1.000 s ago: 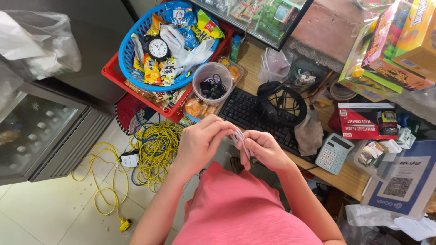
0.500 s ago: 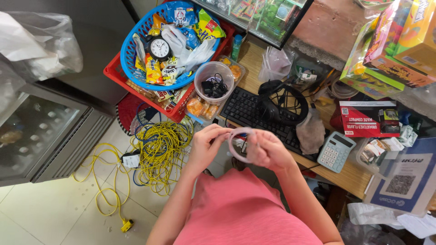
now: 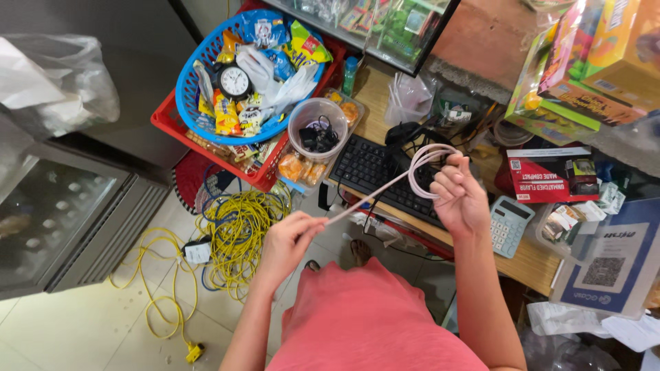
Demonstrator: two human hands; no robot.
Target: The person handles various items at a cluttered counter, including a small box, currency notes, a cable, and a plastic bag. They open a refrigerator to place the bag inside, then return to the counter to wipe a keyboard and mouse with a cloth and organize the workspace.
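**Pale cable stretched between both hands**

Left hand [image 3: 285, 240] pinches one end of the pale cable [image 3: 375, 192]; right hand [image 3: 459, 199] grips its coiled loops above the keyboard [image 3: 368, 168]. Red carton [image 3: 550, 178] lies right. Blue basket [image 3: 189, 86] holds snack packets; clear tub [image 3: 317, 130] holds black cords.

There was one clock [image 3: 234, 81], one keyboard [image 3: 385, 175], one calculator [image 3: 507, 226] and two baskets, blue [image 3: 184, 89] and red [image 3: 165, 117]

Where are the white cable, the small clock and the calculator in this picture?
white cable [image 3: 421, 159]: head view, on the coiled loop above the right hand.
clock [image 3: 234, 81]: head view, middle of its white face, in the blue basket.
calculator [image 3: 507, 227]: head view, on its keypad.
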